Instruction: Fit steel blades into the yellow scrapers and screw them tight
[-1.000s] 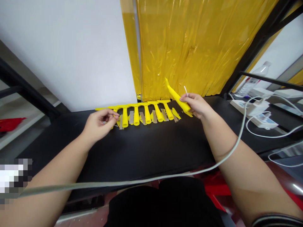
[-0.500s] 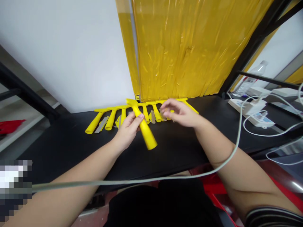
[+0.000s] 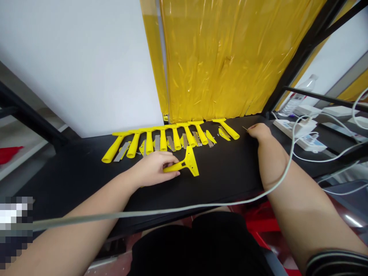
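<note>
My left hand (image 3: 156, 166) is closed round the handle of a yellow scraper (image 3: 189, 163), its wide flat head pointing right over the black table. My right hand (image 3: 258, 132) is near the table's right side, with the fingertips pinched on a thin rod (image 3: 245, 128); only its tip shows, so its kind is unclear. Behind the left hand stretches a row of yellow scraper handles (image 3: 132, 143) with metal blades (image 3: 157, 142) and small yellow plates (image 3: 211, 137) between them. One more yellow handle (image 3: 230, 129) lies apart at the row's right end.
A pale cable (image 3: 184, 207) crosses low in front of me, over both forearms. White power strips (image 3: 307, 140) and a plastic bottle (image 3: 297, 96) are at the right. A white panel (image 3: 86, 69) and yellow film (image 3: 224, 57) rise behind the black table (image 3: 215, 184).
The scraper in my left hand has turned so its head points right and sits lower. My right hand has moved right, away from the row, and now pinches a thin rod.
</note>
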A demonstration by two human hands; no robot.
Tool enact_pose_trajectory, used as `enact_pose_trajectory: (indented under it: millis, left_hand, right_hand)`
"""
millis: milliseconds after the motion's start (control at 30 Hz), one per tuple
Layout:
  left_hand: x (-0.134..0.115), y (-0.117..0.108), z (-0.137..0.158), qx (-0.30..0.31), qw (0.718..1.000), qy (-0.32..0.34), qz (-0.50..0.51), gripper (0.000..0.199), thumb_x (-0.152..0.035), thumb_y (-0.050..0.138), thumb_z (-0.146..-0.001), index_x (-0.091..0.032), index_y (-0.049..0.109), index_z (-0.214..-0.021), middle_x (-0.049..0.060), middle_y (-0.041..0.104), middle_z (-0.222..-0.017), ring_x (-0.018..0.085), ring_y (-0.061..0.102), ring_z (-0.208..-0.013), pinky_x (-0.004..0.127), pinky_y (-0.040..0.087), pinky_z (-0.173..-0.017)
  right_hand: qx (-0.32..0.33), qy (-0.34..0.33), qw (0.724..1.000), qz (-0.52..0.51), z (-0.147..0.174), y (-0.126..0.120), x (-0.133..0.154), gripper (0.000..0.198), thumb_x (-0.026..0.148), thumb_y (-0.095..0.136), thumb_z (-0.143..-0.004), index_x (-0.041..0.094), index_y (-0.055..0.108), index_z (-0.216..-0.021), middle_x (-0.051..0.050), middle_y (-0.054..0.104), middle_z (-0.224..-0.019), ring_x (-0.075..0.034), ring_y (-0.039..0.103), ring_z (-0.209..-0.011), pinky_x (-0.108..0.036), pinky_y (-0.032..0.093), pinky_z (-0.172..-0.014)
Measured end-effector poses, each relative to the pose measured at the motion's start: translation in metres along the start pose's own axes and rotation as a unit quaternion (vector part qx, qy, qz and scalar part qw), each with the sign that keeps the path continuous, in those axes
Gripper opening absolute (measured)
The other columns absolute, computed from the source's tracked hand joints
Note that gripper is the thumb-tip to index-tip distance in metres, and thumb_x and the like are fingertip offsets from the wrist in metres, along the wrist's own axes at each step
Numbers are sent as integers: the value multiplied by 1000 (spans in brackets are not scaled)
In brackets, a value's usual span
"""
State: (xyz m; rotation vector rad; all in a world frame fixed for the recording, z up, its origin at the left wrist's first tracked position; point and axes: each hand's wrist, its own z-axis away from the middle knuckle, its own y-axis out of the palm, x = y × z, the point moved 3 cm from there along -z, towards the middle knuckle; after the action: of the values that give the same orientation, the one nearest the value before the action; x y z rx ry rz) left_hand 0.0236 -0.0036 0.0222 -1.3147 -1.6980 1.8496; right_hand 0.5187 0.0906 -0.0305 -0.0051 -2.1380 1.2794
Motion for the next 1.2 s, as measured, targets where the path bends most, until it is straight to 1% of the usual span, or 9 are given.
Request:
enact_pose_trajectory:
  millis: [100,200,267,333,400,500,733,1000,1200]
  left_hand:
    - [5,0,0,9,1000,-7,-8,28,-47,70,-92,-22,76,-101,3,66,-85,17,59,-72,28,42,-64]
    - [6,-1,0,3,1000,-6,-7,26,-46,70,-91,-22,77,-98,3,67,-83,17,59,-71,28,41,-63]
    - [5,-1,0,3,1000,-5,-2,24,-45,71,-91,-22,77,-97,2,66,-83,17,58,-69,28,41,-63]
    - [4,-1,0,5,1000,-4,0,25,-45,71,-91,-23,78,-97,2,66,-83,16,58,-68,28,40,-62]
    - [4,-1,0,8,1000,-9,-5,26,-46,70,-91,-23,78,-99,3,66,-84,16,58,-69,28,40,-62]
    - [5,0,0,17,1000,-20,-15,28,-48,70,-92,-23,78,-101,3,66,-86,17,59,-71,28,40,-62]
    - [5,0,0,24,999,-10,-21,28,-48,69,-92,-23,78,-100,3,67,-86,18,59,-72,29,41,-63]
    - [6,0,0,38,999,-13,-25,31,-49,68,-92,-21,78,-102,3,67,-87,18,60,-75,29,40,-65]
    - [7,0,-1,46,998,-13,-34,33,-49,68,-93,-19,77,-104,2,65,-84,17,57,-74,29,39,-67]
  right_hand:
    - [-27,26,999,7,5,-12,18,10,18,74,-73,17,78,-82,-15,78,-87,-33,74,-88,-47,59,-86]
    - [-72,-111,989,-60,21,-26,62,28,19,65,-85,15,80,-109,-15,81,-106,-29,76,-98,-42,59,-95]
    - [-3,-201,978,-53,38,-22,96,29,20,61,-90,16,81,-111,-13,82,-106,-27,77,-97,-40,59,-95]
    - [71,-264,962,21,58,-11,123,32,18,62,-90,17,82,-115,-13,82,-109,-29,77,-102,-40,57,-101]
    - [102,-262,954,102,72,2,139,37,16,63,-89,16,82,-121,-16,81,-115,-32,75,-110,-44,54,-104]
    - [132,-231,948,175,81,18,145,41,16,66,-86,18,81,-124,-20,79,-120,-35,73,-114,-45,54,-103]
    - [186,-224,933,213,75,32,136,44,14,69,-82,24,82,-122,-16,79,-122,-33,74,-112,-42,56,-98]
    - [216,-252,912,241,83,22,143,32,23,65,-94,26,84,-120,-13,79,-125,-34,72,-119,-43,55,-104]
    - [228,-270,898,264,107,8,144,31,20,59,-98,15,84,-117,-19,79,-118,-35,74,-114,-42,56,-100]
